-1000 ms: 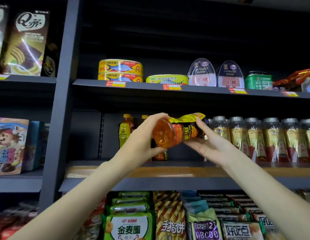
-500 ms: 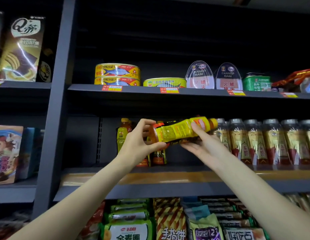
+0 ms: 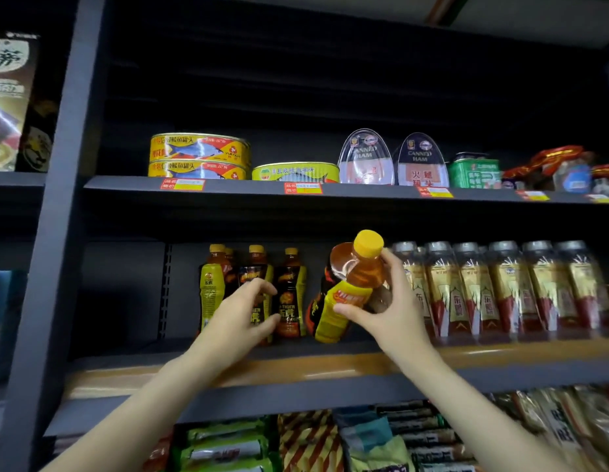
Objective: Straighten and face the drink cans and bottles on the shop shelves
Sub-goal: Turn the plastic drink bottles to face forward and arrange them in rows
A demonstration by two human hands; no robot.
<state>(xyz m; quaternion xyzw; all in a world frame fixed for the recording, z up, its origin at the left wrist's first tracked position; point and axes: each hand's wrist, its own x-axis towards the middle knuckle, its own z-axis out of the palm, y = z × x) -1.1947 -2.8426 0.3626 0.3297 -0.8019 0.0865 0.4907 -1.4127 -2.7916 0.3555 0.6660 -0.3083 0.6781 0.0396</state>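
My right hand (image 3: 395, 311) grips an orange drink bottle (image 3: 347, 298) with a yellow cap and yellow label. The bottle tilts to the right, its base low over the middle shelf (image 3: 296, 367). To its left stand a few more of these bottles: a yellow-labelled one (image 3: 211, 294) and black-labelled ones (image 3: 291, 298). My left hand (image 3: 235, 318) is curled around the middle black-labelled bottle (image 3: 257, 267), whose lower half it hides.
A row of gold-and-red bottles (image 3: 500, 294) fills the shelf right of my right hand. Fish tins (image 3: 199, 155) and canned ham (image 3: 420, 161) sit on the shelf above. Snack packs (image 3: 228, 444) lie below. A dark upright post (image 3: 58, 233) bounds the bay on the left.
The bottle was lying sideways in both hands; now it is nearly upright in my right hand alone. My left hand let go and moved left to the standing bottles.
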